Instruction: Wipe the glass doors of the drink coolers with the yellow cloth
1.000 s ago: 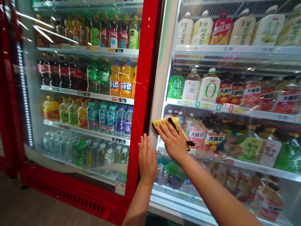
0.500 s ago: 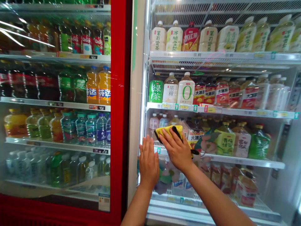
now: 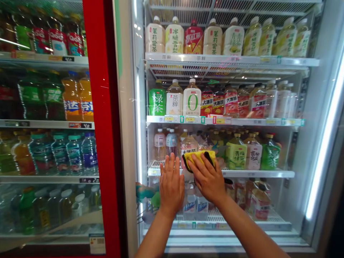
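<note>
A yellow cloth with black edging [image 3: 197,156] lies flat against the glass door of the right-hand fridge, pressed there by my right hand [image 3: 208,176], whose fingers spread over it. Just to the left, my left hand [image 3: 171,184] is raised with its palm toward the glass and its fingers stretched out, holding nothing. The two hands are close together but apart, in front of the lower shelves.
Behind the glass, bottles stand on a top shelf [image 3: 185,57], a middle shelf [image 3: 242,122] and lower ones. A red door frame [image 3: 103,107] borders another drinks fridge at left. A light strip [image 3: 326,143] runs down the right side.
The view has shifted to the right, so the fridges sit further left. Against the bottles behind, both hands and the cloth have moved right. My right hand stays on the cloth.
</note>
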